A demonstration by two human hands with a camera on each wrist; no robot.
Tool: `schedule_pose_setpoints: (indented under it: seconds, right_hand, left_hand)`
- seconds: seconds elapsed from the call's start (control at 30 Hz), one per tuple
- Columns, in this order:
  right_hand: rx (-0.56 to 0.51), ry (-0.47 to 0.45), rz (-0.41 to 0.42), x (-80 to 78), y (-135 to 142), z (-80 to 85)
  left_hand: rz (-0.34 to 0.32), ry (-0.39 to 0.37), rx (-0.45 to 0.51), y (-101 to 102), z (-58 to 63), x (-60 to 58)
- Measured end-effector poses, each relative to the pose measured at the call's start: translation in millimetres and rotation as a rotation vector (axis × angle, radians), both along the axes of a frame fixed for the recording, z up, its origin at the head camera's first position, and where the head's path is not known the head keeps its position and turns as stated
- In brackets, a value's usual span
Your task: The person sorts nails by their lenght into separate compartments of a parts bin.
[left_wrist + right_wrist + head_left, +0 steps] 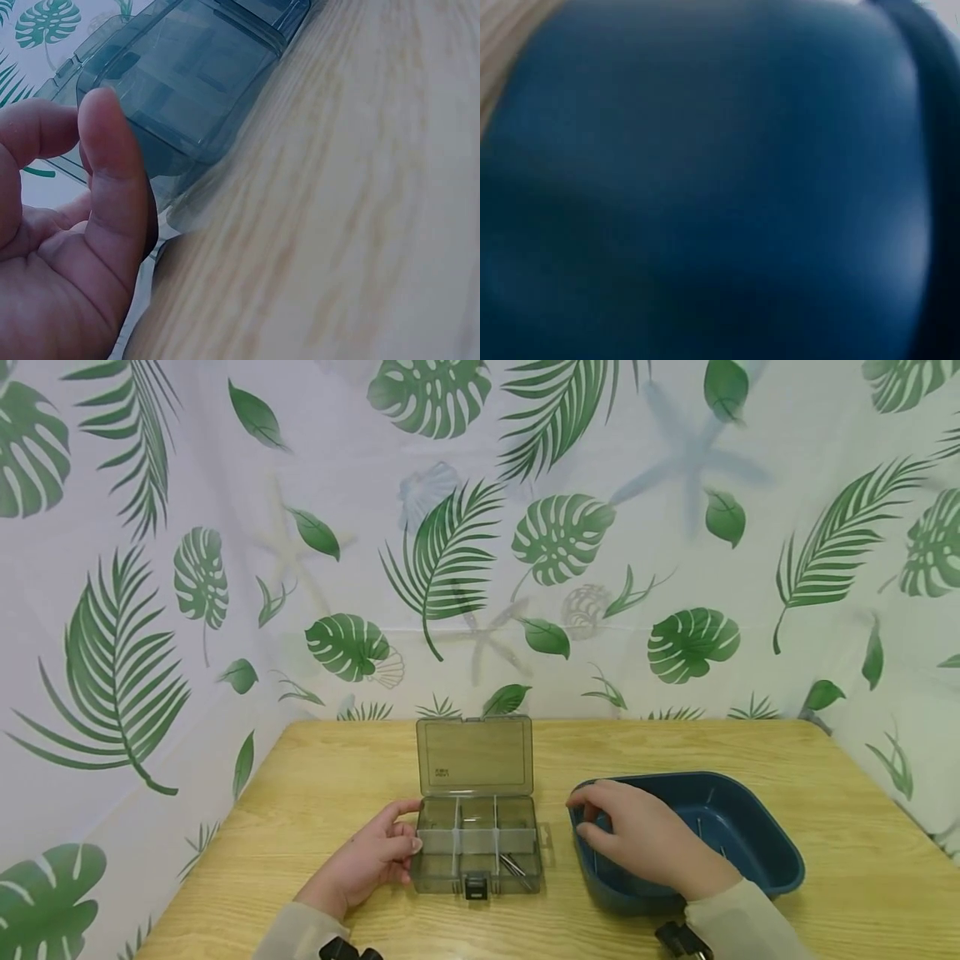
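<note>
Box [476,841], centre: steady while loading.
Left hand [372,853]: relaxed, touching box's left side.
Right hand [647,833]: loosely bent, thumb apart.
Bin [626,900], lower right: clear its rim.

"State the supporting surface."

"A counter [345,768], yellowish, with visible wood grain and rounded rear corners."

"Items directly upon it?"

"A translucent grey compartment box [476,841] near the middle, lid [474,756] raised; a dark blue tub [738,827] to its right, upright."

"Spacing between the two?"

"Apart, with a strip of wood grain between them."
</note>
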State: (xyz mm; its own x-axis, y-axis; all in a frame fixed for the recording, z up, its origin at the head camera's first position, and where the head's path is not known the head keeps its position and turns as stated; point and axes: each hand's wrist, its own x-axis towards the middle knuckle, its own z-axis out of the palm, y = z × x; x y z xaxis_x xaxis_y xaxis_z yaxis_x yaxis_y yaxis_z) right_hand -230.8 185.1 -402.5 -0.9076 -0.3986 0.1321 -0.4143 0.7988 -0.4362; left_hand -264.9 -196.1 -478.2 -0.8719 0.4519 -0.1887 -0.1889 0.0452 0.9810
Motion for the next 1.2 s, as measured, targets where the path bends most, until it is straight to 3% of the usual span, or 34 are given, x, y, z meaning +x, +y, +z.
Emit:
schedule_pose_setpoints:
  seconds: [0.5, 0.77, 1.2]
  right_hand:
    - [0.054, -0.174, -0.073, -11.4, 59.0, -18.5]
    - [0.122, -0.226, -0.077, -19.8, 67.8, -28.2]
    - [0.158, -0.244, -0.104, -19.3, 68.7, -39.8]
  left_hand:
    - [0.002, 0.020, 0.004, 0.8, 1.0, -0.2]
    - [-0.008, 0.024, 0.008, -0.6, 3.9, 1.2]
    - [-0.011, 0.020, -0.001, -0.4, 3.7, 0.4]
